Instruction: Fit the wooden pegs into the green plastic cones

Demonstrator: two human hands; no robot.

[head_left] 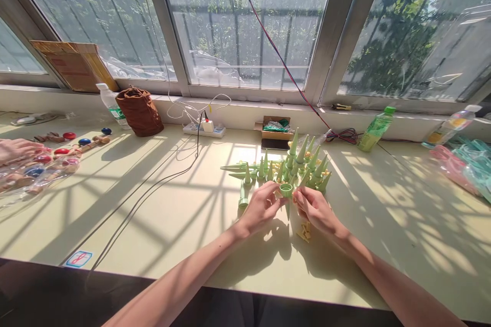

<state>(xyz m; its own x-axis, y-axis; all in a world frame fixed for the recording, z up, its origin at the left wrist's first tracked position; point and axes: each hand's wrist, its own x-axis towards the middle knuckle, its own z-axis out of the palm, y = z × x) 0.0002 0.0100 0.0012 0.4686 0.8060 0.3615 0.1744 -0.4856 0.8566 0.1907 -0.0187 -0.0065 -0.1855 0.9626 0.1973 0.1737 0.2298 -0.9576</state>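
Observation:
My left hand [261, 205] and my right hand [313, 206] meet over the pale table [161, 225], fingers curled. Between them they hold a green plastic cone [286, 191], its round open end facing me and its tip pointing down. Just behind stands a cluster of green cones [303, 163], upright and tilted, with more green cones lying flat [240, 168] to the left. Small yellow pieces [305, 232] lie on the table under my right wrist.
A power strip [204, 129] with black cables [153, 184] sits by the window. A brown bag [140, 111], a small cardboard box [275, 130] and a green bottle [376, 129] line the back. Another person's hand [15, 149] rests by red and blue wooden toys [72, 144] at far left. Pink and teal items [466, 166] lie at right.

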